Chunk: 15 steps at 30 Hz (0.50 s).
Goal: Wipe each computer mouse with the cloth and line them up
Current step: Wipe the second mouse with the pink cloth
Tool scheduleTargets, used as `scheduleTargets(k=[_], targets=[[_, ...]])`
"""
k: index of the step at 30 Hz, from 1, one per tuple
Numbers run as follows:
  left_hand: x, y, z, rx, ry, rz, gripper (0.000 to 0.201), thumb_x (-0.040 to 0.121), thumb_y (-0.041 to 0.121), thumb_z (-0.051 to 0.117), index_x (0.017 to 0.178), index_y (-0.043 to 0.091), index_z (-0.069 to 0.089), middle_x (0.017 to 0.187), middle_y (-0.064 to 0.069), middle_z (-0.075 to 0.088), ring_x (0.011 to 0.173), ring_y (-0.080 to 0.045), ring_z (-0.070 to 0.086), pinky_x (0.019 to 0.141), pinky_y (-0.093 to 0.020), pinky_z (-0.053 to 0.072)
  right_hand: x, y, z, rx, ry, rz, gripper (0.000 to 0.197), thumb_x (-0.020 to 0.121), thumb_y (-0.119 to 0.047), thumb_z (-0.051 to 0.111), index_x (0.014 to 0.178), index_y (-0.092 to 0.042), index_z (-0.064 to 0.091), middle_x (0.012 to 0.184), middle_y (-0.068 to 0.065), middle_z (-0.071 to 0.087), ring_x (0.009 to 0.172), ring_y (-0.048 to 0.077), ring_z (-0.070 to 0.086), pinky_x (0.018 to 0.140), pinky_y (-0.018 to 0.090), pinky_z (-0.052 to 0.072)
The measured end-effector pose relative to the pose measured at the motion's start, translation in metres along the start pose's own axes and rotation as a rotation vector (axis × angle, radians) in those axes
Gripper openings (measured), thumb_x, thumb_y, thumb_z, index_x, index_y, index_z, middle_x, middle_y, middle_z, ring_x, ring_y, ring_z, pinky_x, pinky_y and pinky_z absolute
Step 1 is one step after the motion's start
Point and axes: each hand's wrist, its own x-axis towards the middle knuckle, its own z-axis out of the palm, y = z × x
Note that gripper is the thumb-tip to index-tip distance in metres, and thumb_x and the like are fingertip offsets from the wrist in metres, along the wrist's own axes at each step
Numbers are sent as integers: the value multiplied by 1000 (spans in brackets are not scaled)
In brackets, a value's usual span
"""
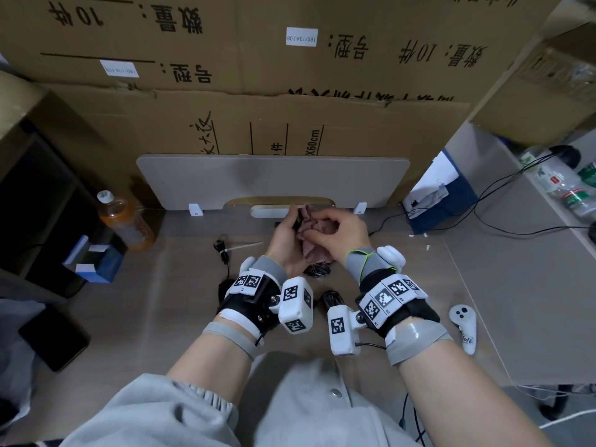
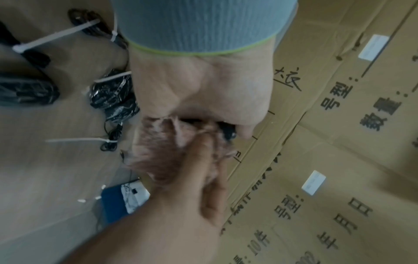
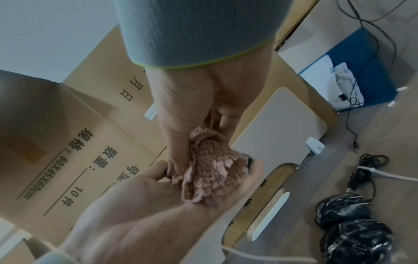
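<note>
Above the middle of the desk my left hand [image 1: 288, 232] lies palm up, its fingers curled round a black mouse [image 2: 228, 131] that is mostly hidden. A pinkish-brown fluffy cloth [image 1: 314, 243] is bunched over it. My right hand [image 1: 325, 229] grips the cloth [image 3: 212, 176] and presses it onto the mouse in my left palm [image 3: 144, 205]. Two black mice in shiny plastic wrap [image 3: 343, 209] [image 3: 359, 241] lie on the desk to the near right of my hands. Another dark mouse [image 1: 332, 298] shows between my wrists.
Zip-tied cable bundles [image 1: 221, 248] lie left of the hands. An orange drink bottle [image 1: 124, 221] and a blue box [image 1: 96, 262] stand at the left, a white controller [image 1: 464, 324] lies at the right. A grey panel [image 1: 274, 179] and cardboard boxes [image 1: 290, 59] close the back.
</note>
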Motion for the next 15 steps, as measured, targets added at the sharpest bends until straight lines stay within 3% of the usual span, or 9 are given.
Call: scheduleTargets(k=[2,4,5,7,10,11,13,15], targets=[[5,6,-6,-41,46,48,63,99,68,39,105,10,62,116,-15,66,108,-32,68,103,-46,52,-2,7,-1,-60,-9,4,31,69,-24,86,97,-26,74,93,-13,68,88,6,63,72,2,41],[8,11,-12,-61,60,55,82,95,73,42,130,0,57,124,-16,57,121,-34,57,117,-50,37,-5,14,-3,-65,-1,27,29,69,-19,86,93,-24,72,87,-15,65,79,4,60,64,0,39],[9,12,-14,-67,71,42,91,93,75,42,141,-2,50,122,-17,60,122,-35,57,117,-53,35,-6,17,-5,-47,6,41,29,69,-18,86,93,-23,72,86,-15,66,75,2,59,61,0,39],[11,15,-17,-102,81,26,97,90,77,43,147,-1,44,114,-20,67,111,-35,65,114,-52,39,-6,19,-6,-3,5,65,30,69,-17,86,96,-22,73,86,-16,67,73,-6,58,61,0,39],[13,14,-18,-176,113,19,93,91,77,39,145,1,46,109,-21,69,90,-32,71,93,-44,55,-5,22,-10,44,-18,82,33,70,-18,86,101,-26,75,91,-17,70,81,-8,62,73,6,44],[13,14,-19,-165,121,21,93,92,78,36,142,2,48,115,-22,69,95,-34,71,92,-47,55,-5,22,-11,46,-21,84,34,70,-18,85,101,-27,75,93,-17,71,85,-5,63,77,11,47],[13,13,-21,-112,114,20,95,91,81,32,140,1,51,132,-25,64,117,-40,65,105,-56,48,-4,22,-11,42,-20,89,32,70,-17,84,99,-29,75,91,-18,71,87,-4,65,79,16,51],[9,11,-16,-55,93,1,87,94,77,34,129,0,57,129,-22,65,116,-35,65,104,-49,49,-5,18,-7,37,-21,73,31,69,-17,86,95,-29,75,85,-22,69,80,-10,63,72,11,50]])
